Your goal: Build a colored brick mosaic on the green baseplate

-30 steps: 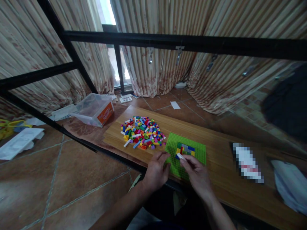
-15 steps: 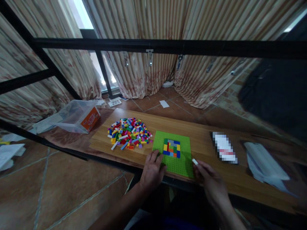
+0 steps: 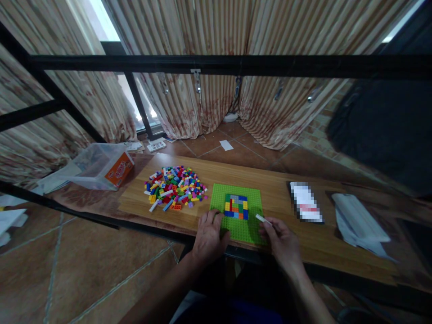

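Note:
A green baseplate (image 3: pixel 251 231) lies on the wooden board, with a patch of coloured bricks (image 3: pixel 236 207) built up near its middle. My left hand (image 3: pixel 209 231) rests on the plate's near left edge, its fingers stretched out and holding nothing. Pinched between the thumb and fingers of my right hand (image 3: pixel 280 238) is a long white brick (image 3: pixel 262 219). That brick is over the right part of the plate, to the right of the built patch and apart from it. To the left of the plate spreads a heap of loose bricks (image 3: pixel 177 186) in many colours.
A clear plastic bin (image 3: pixel 97 168) with an orange label stands left of the wooden board (image 3: pixel 199 168). On the right lie a blurred-out phone-like object (image 3: pixel 306 202) and a clear plastic packet (image 3: pixel 361 222). A black metal bar (image 3: pixel 216 64) runs across behind.
My right hand has brought the white brick leftward, from beside the plate's right edge to over the plate. My left hand stays at the plate's edge. The whole view has shifted a little.

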Motion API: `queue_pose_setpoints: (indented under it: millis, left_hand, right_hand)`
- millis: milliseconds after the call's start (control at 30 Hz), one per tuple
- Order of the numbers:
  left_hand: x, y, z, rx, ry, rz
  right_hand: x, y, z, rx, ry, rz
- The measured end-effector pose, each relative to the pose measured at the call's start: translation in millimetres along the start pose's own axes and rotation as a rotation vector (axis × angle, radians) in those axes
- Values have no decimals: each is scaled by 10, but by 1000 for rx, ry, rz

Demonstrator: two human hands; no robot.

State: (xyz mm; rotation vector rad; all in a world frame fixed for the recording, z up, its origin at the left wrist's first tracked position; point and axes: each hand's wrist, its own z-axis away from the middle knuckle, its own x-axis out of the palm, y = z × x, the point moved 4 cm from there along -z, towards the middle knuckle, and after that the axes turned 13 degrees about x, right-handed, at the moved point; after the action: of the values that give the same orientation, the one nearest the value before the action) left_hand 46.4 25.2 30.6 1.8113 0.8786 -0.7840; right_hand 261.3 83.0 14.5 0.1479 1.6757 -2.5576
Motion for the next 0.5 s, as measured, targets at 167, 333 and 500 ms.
queue_pose_setpoints:
  millis: [167, 333, 500]
  left_hand:
    - [48, 86, -154, 8, -34, -86]
    - [238, 207, -438, 124, -165, -197]
    - [434, 207, -537, 169, -234, -255]
  right_hand:
    - [7, 11, 0, -60, 69, 140]
    - [-38, 19, -4, -94, 158, 272]
    - [-122, -9, 5, -202, 270, 364]
